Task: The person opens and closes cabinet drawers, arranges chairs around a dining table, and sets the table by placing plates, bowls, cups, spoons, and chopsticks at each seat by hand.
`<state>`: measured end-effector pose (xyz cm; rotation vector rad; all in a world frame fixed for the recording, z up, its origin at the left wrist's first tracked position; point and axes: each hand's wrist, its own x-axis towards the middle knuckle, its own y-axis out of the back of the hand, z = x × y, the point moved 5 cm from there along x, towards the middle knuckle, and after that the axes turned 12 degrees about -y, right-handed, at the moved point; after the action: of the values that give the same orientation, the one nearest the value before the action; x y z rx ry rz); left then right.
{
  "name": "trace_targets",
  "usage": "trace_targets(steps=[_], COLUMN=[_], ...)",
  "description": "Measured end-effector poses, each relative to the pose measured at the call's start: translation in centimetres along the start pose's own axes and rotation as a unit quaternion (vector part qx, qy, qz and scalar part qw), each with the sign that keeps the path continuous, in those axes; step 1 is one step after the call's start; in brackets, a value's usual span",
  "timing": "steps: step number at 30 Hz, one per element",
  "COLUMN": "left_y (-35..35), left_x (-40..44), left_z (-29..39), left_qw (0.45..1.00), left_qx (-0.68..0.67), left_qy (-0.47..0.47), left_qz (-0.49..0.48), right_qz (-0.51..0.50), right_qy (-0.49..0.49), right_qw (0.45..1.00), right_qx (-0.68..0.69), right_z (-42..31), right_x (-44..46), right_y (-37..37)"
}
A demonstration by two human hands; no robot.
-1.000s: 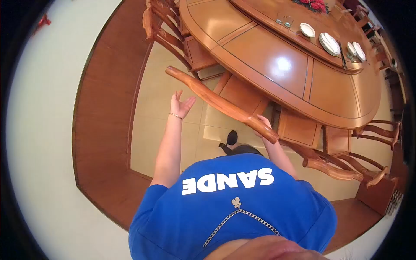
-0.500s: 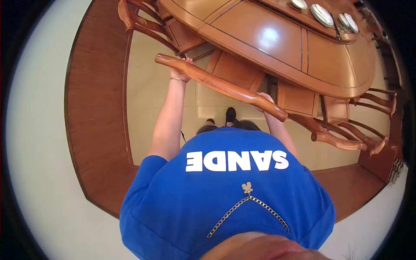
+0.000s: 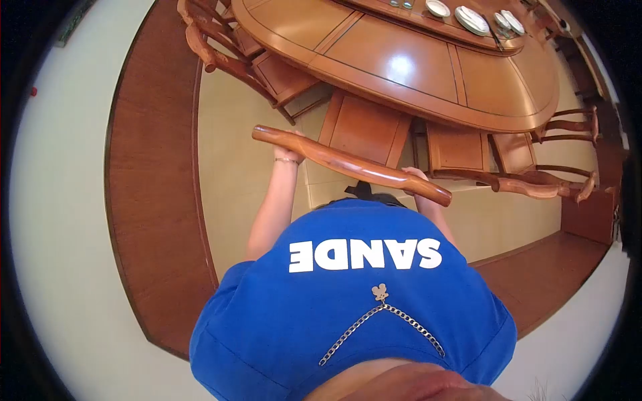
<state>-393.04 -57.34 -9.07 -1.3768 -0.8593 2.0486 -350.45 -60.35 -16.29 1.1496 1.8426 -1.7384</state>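
A glossy brown wooden chair stands in front of me, its curved top rail (image 3: 351,162) slanting across my view. Behind the rail shows the flat chair seat (image 3: 366,125), with its far end at the table's edge. Near the rail's left end, my left hand (image 3: 289,143) is wrapped round it from behind, the fingers partly hidden. My right hand (image 3: 416,180) grips the same rail near its right end, also partly covered by the wood.
Beyond the chair is a large round wooden table (image 3: 374,50) with white dishes (image 3: 472,21) on its raised centre. More chairs stand left (image 3: 231,60) and right (image 3: 535,184). A brown floor border (image 3: 150,200) runs along the pale wall at left.
The chair has come back toward my body, away from the table, with both hands still on its rail. More of its seat shows now. My view has shifted slightly.
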Motion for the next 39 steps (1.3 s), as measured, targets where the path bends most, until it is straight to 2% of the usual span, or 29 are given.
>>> trace_targets(steps=[2,3,4,5,6,8,9,10,11,12,14,15,16,17,18,19,20,22,23,24,25,26,28,30,32,34,36,38,39], left_y=[0.6,0.9,0.7,1.0,1.4,1.8,2.1,2.3,1.5,1.8,2.3,1.6,0.9,0.5,0.3,0.0,0.3,1.6,3.0,4.1,5.6,7.4,11.4,16.1,19.7,21.0,23.1,25.5,25.6], left_x=[0.1,-0.5,-1.1,-1.1,-1.3,-1.4,-1.1,-1.0,-2.2,-2.0,-1.0,-2.2,-3.2,-3.6,-4.0,-4.8,-5.3,-6.2,-5.8,-5.7,-5.8,-5.9,-5.6,-5.0,-5.4,-7.5,-8.4,-8.7,-10.4], left_z=[0.3,0.2,0.4,0.5,0.7,0.7,0.6,0.6,0.6,0.5,0.4,0.4,0.3,0.2,0.5,0.6,1.0,1.7,2.2,2.5,3.0,3.5,4.3,5.1,6.1,6.4,6.9,6.1,5.4], left_qw=[0.999,1.0,1.0,1.0,0.999,0.998,0.998,0.998,0.999,0.999,0.998,0.997,0.996,0.993,0.989,0.982,0.981,0.988,0.979,0.979,0.981,0.98,0.975,0.964,0.942,0.933,0.924,0.918,0.921], left_qx=[-0.008,0.01,0.014,0.012,0.009,0.009,0.017,0.026,0.019,0.025,0.043,0.078,0.081,0.105,0.13,0.139,0.139,0.104,0.119,0.117,0.15,0.184,0.211,0.247,0.321,0.343,0.36,0.38,0.36], left_qy=[0.007,0.014,0.02,0.027,0.033,0.038,0.052,0.064,0.034,0.04,0.037,0.028,0.031,0.039,0.047,0.077,0.079,0.082,0.093,0.094,0.078,0.062,0.05,0.043,0.026,0.013,-0.001,0.02,-0.015], left_qz=[-0.038,0.01,0.005,-0.004,-0.012,-0.039,-0.022,-0.007,0.015,0.01,-0.029,0.005,-0.001,-0.027,-0.054,-0.104,-0.108,-0.08,-0.135,-0.136,-0.091,-0.046,0.044,0.094,0.091,0.106,0.127,0.11,0.148], right_qz=[0.001,0.097,0.193,0.188,0.191,0.092,0.093,0.13,0.167,0.169,-0.05,-0.239,-0.24,-0.054,0.133,0.087,0.086,0.18,0.18,0.235,0.288,0.288,0.356,0.374,0.391,0.422,0.433,0.452,0.45], right_qy=[0.009,0.118,0.221,0.214,0.218,0.089,0.096,0.184,0.268,0.275,0.141,0.214,0.22,0.235,0.238,0.237,0.24,0.202,0.204,0.163,0.12,0.122,0.088,0.085,0.077,0.024,0.008,-0.046,-0.08], right_qw=[1.0,0.988,0.956,0.959,0.957,0.987,0.986,0.971,0.947,0.945,0.986,0.93,0.928,0.927,0.882,0.915,0.914,0.917,0.917,0.92,0.917,0.917,0.913,0.911,0.91,0.906,0.901,0.884,0.877], right_qx=[0.021,0.006,-0.008,0.014,0.017,0.097,0.102,0.076,0.051,0.057,0.077,0.178,0.178,0.286,0.383,0.315,0.315,0.294,0.292,0.269,0.247,0.249,0.18,0.15,0.119,0.038,0.011,-0.111,-0.147], right_z=[1.7,2.2,2.5,2.6,2.7,3.7,4.5,5.0,5.0,4.6,4.6,5.7,5.6,5.9,7.0,7.2,7.6,9.3,9.9,11.0,12.3,12.9,14.1,15.2,16.4,17.0,16.5,15.4,14.6], right_x=[-1.2,-2.1,-3.2,-7.3,-6.3,-2.7,-3.6,-5.6,-7.2,-6.6,-3.3,-5.0,-5.0,-3.9,-2.9,-0.8,-0.4,-0.8,-1.4,-2.1,-2.9,-3.7,-5.4,-6.4,-7.1,-7.6,-8.4,-8.7,-9.4], right_y=[-1.9,-1.5,-1.2,-8.0,-6.6,-3.8,-5.1,-6.1,-7.4,-6.2,-3.3,-6.1,-7.2,-5.2,-3.1,0.4,2.2,5.1,5.9,6.9,7.8,8.3,9.3,11.3,13.6,15.9,15.7,18.0,18.6])
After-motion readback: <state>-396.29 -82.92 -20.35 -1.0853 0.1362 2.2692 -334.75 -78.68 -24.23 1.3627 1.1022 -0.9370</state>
